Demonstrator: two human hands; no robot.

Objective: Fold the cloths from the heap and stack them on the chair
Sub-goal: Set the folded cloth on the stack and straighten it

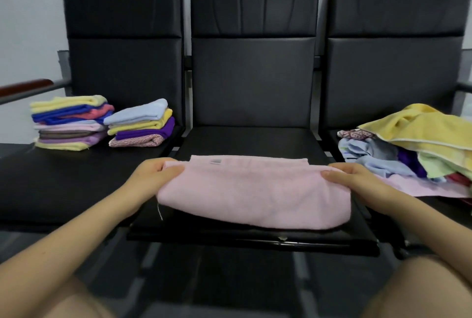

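Observation:
A pink cloth (252,195) lies folded over on the middle chair seat (250,141), its doubled edge toward me. My left hand (153,173) pinches its left end and my right hand (355,179) pinches its right end, thumbs on top. On the right chair lies the heap of unfolded cloths (413,149), yellow, light blue, purple and green. Two stacks of folded cloths sit on the left chair: a taller stack (69,123) and a shorter stack (141,123) beside it.
Three black padded chairs stand in a row against a pale wall. A brown armrest (25,86) juts out at the far left. My knees show at the bottom corners. A pink cloth edge (424,188) trails from the heap near my right hand.

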